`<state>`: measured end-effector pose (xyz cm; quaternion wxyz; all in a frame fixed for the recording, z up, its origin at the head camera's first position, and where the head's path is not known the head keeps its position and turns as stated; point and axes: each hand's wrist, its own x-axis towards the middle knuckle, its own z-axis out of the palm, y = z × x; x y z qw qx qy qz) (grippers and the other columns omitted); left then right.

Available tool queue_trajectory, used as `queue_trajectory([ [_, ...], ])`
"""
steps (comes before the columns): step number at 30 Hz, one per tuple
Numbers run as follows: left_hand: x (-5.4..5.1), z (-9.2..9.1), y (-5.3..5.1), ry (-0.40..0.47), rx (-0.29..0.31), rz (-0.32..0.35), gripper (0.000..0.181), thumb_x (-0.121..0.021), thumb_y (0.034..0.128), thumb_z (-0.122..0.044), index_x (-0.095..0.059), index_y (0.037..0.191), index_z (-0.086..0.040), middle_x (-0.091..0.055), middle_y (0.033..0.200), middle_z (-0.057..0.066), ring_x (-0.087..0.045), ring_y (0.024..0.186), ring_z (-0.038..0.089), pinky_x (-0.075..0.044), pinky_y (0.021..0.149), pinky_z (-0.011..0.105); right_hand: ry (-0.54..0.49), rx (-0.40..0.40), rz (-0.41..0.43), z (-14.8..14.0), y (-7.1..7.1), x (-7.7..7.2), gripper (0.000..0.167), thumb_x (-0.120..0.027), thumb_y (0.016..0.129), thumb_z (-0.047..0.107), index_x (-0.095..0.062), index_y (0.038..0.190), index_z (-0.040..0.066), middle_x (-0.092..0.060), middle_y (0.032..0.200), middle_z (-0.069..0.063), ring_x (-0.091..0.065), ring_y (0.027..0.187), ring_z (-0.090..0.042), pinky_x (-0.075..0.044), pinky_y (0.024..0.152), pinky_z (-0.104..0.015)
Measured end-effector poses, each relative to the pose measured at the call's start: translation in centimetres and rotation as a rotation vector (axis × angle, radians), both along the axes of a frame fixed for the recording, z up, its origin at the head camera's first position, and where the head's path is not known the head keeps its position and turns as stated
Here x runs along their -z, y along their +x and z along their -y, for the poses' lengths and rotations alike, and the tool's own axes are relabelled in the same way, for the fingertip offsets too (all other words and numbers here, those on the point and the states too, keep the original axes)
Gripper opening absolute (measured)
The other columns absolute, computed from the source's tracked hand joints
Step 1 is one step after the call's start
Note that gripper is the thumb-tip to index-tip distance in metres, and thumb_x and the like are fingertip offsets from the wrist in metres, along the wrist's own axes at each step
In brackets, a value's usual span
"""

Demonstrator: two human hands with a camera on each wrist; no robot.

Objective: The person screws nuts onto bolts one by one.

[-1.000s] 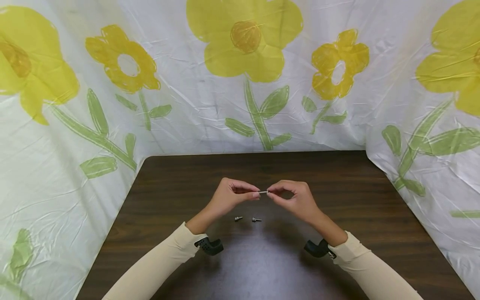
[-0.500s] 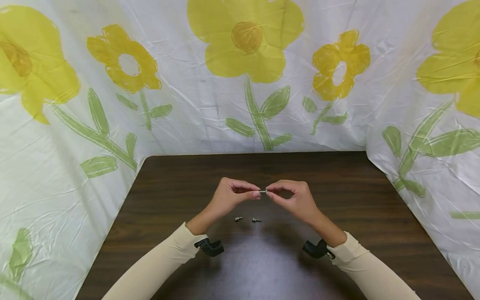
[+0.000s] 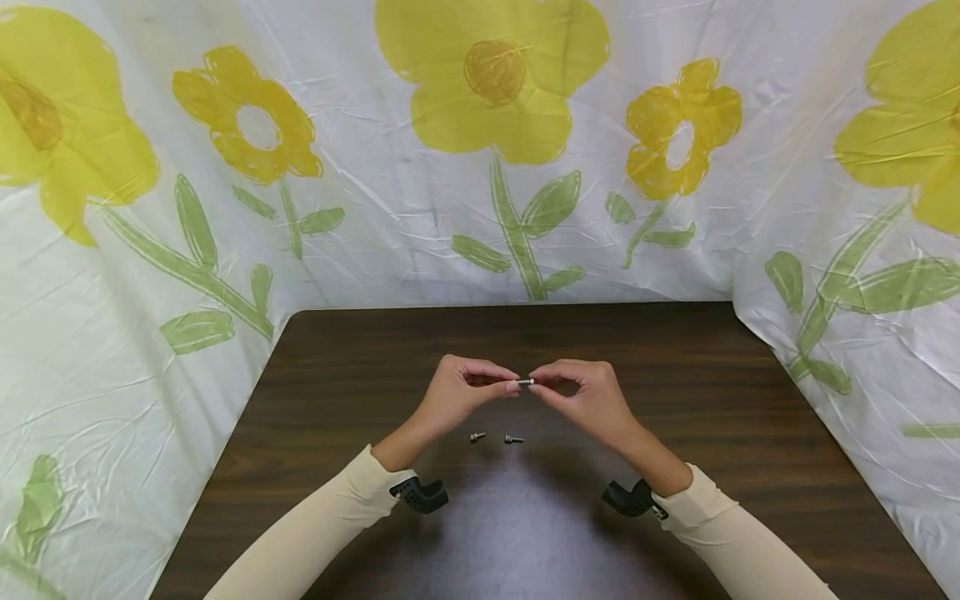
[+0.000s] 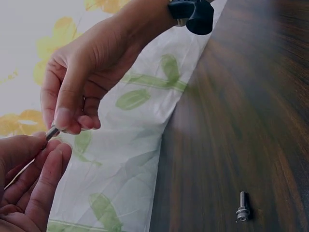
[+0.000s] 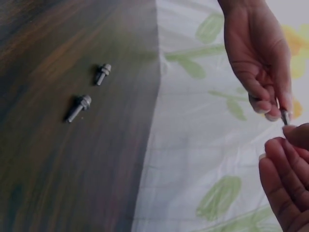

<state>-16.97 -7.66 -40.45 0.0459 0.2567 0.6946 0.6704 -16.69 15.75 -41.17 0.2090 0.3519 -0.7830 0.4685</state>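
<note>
In the head view, a small metal bolt (image 3: 525, 382) is held level above the table between two hands. Its left end is pinched between thumb and fingers of my left hand (image 3: 474, 387). My right hand (image 3: 588, 392) pinches the other end, where a slightly wider bright piece shows. The wrist views also show the bolt (image 4: 51, 133) between both sets of fingertips, which cover much of it. Closer to me, two more bolts lie on the table, a left one (image 3: 477, 437) and a right one (image 3: 513, 439). Each carries a ring-like piece near its head.
The dark wood-grain table (image 3: 360, 350) extends beneath both forearms. Behind it and along its sides hangs a white cloth (image 3: 360, 225) printed with yellow flowers. Black wrist devices sit on the left wrist (image 3: 422, 494) and the right wrist (image 3: 628, 498).
My right fingertips have shifted slightly left, nearer to the left hand, still pinching the bolt's end. My left hand stays almost in place. The two bolts on the table have not moved.
</note>
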Motion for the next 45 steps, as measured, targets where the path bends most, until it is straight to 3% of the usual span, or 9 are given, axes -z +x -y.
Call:
queue_trajectory([
  [7,-0.6,0.3,-0.3,0.033,-0.009,-0.046,0.014,-0.076,0.0887,0.001,-0.077,0.101,0.006,-0.075,0.095,0.019,-0.076,0.084,0.026,-0.061,0.077,0.036,-0.017,-0.036,-0.023,0.0,0.0,-1.1,0.019,-0.086,0.079,-0.001,-0.08,0.095,0.007,-0.077,0.089,-0.003,-0.072,0.076,-0.014,-0.059,0.066,-0.026],
  [12,-1.0,0.4,-0.4,0.036,-0.003,-0.085,0.013,-0.077,0.0878,0.001,-0.079,0.101,0.002,-0.075,0.096,0.019,-0.076,0.085,0.025,-0.061,0.077,0.036,-0.013,-0.065,-0.048,-0.1,-0.3,-1.5,0.02,-0.084,0.081,-0.001,-0.079,0.097,0.008,-0.077,0.09,-0.002,-0.072,0.077,-0.013,-0.059,0.065,-0.031],
  [16,-1.0,0.3,-0.3,0.028,-0.004,-0.113,0.014,-0.077,0.0879,0.001,-0.078,0.101,0.005,-0.076,0.096,0.018,-0.075,0.085,0.024,-0.061,0.077,0.036,-0.006,-0.083,-0.042,-0.1,-0.3,-1.7,0.019,-0.083,0.082,0.0,-0.079,0.098,0.01,-0.076,0.092,0.002,-0.071,0.079,-0.01,-0.059,0.066,-0.026],
  [20,-0.9,0.3,-0.2,0.016,-0.029,-0.143,0.013,-0.078,0.0877,0.0,-0.079,0.1,0.003,-0.076,0.095,0.015,-0.074,0.084,0.022,-0.061,0.074,0.032,-0.008,-0.097,-0.033,0.0,-0.2,-1.8,0.018,-0.082,0.084,0.0,-0.079,0.099,0.008,-0.076,0.093,0.002,-0.071,0.08,-0.01,-0.056,0.068,-0.019],
  [25,-1.0,0.2,0.0,-0.016,-0.068,-0.181,0.011,-0.08,0.0873,-0.006,-0.081,0.098,-0.004,-0.077,0.094,0.009,-0.072,0.082,0.019,-0.058,0.068,0.027,-0.012,-0.098,-0.033,0.0,-0.2,-1.8,0.017,-0.082,0.083,-0.001,-0.079,0.099,0.006,-0.076,0.094,0.002,-0.071,0.081,-0.01,-0.056,0.067,-0.02],
  [32,-1.2,-0.1,0.2,-0.017,-0.08,-0.198,0.012,-0.079,0.0868,-0.003,-0.081,0.099,-0.003,-0.077,0.093,0.01,-0.072,0.082,0.02,-0.058,0.067,0.027,-0.018,-0.092,-0.059,0.1,-0.2,-1.8,0.022,-0.081,0.082,-0.004,-0.079,0.1,0.008,-0.077,0.093,-0.002,-0.072,0.081,-0.015,-0.055,0.07,-0.018],
  [38,-1.3,-0.2,0.3,-0.011,-0.092,-0.209,0.011,-0.079,0.0871,-0.005,-0.081,0.098,-0.005,-0.077,0.092,0.007,-0.073,0.081,0.02,-0.059,0.068,0.028,-0.011,-0.085,0.015,0.3,0.0,-1.4,0.016,-0.078,0.087,0.0,-0.076,0.101,0.007,-0.076,0.091,-0.003,-0.071,0.077,-0.013,-0.056,0.07,-0.02],
  [45,-1.0,-0.1,0.1,-0.018,-0.102,-0.23,0.01,-0.08,0.0869,-0.007,-0.081,0.097,-0.006,-0.077,0.091,0.004,-0.072,0.081,0.019,-0.058,0.067,0.028,0.024,-0.09,0.104,0.5,0.2,-1.1,0.012,-0.068,0.096,0.001,-0.07,0.102,0.011,-0.071,0.083,0.003,-0.07,0.072,-0.015,-0.059,0.067,-0.033],
])
